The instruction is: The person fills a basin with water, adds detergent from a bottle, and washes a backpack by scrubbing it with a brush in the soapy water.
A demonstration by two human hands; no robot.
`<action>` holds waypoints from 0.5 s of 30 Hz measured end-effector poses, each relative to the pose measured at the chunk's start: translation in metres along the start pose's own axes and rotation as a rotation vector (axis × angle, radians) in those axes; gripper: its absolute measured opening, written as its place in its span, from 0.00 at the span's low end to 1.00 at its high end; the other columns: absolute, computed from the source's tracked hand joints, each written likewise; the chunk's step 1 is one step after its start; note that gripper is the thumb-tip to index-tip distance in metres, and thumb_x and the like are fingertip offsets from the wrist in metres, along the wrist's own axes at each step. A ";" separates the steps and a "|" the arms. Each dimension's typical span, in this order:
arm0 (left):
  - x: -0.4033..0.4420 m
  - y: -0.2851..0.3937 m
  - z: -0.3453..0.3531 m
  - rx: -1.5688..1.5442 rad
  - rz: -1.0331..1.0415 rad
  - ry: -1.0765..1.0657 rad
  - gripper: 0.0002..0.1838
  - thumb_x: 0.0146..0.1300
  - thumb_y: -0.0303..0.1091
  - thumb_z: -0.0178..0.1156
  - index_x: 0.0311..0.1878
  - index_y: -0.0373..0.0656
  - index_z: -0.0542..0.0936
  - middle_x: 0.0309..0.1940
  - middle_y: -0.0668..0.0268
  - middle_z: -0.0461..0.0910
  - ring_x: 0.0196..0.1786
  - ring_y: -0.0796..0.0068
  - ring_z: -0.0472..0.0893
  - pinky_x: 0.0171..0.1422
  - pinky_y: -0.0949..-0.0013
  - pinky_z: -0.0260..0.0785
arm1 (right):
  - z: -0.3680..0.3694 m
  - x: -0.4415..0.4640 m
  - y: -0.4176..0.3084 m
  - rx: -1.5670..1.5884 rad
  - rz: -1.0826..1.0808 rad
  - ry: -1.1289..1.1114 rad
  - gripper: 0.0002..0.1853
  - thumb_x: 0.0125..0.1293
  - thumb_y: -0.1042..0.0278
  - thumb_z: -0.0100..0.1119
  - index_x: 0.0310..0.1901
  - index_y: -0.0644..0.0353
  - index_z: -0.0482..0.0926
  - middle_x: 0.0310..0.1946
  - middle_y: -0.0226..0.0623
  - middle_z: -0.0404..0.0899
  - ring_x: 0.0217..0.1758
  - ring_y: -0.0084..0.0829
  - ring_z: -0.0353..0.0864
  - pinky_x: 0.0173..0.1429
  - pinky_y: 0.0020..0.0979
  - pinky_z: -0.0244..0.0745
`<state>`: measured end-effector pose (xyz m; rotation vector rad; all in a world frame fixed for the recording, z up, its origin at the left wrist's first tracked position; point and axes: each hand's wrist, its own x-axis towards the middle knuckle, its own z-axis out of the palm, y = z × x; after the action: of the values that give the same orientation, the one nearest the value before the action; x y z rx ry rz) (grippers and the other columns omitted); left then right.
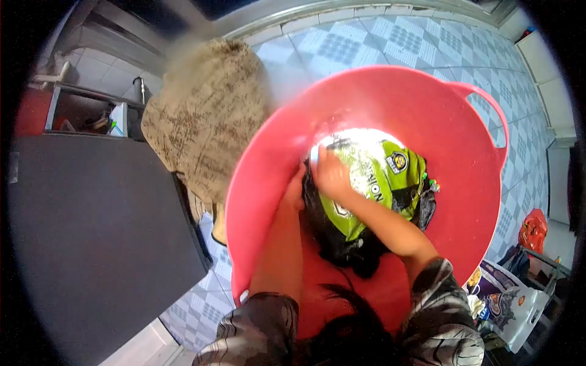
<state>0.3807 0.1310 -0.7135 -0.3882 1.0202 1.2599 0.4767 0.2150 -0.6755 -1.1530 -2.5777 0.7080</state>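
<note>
Head view: wet-looking green-and-black garment [370, 177] being worked in the red tub [467, 165]!
Handling looks to be well under way: the garment is bunched on the tub's floor and not yet lifted out, though how much is left cannot be told. The right hand [332, 177] is curled low over its upper-left part, a small pale item [314, 157] apparently pinned there, the grip's tightness unclear. The left hand [295, 188] is tucked between cloth and tub wall, fingers mostly hidden, its grip unreadable. Small coloured bits [434, 185] are seen at the garment's right edge; outside, the red plastic bag's [533, 230] contents are hidden.
</note>
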 end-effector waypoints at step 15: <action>-0.026 -0.002 0.024 0.118 0.287 0.240 0.23 0.69 0.49 0.46 0.60 0.43 0.70 0.53 0.61 0.74 0.53 0.63 0.75 0.58 0.62 0.68 | 0.021 -0.031 0.006 -0.101 -0.277 0.049 0.27 0.68 0.50 0.46 0.55 0.69 0.65 0.42 0.58 0.75 0.36 0.44 0.80 0.38 0.37 0.79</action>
<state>0.3934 0.1322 -0.6805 -0.3139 1.3854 1.4228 0.4924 0.1885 -0.6971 -0.8039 -2.6833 0.4862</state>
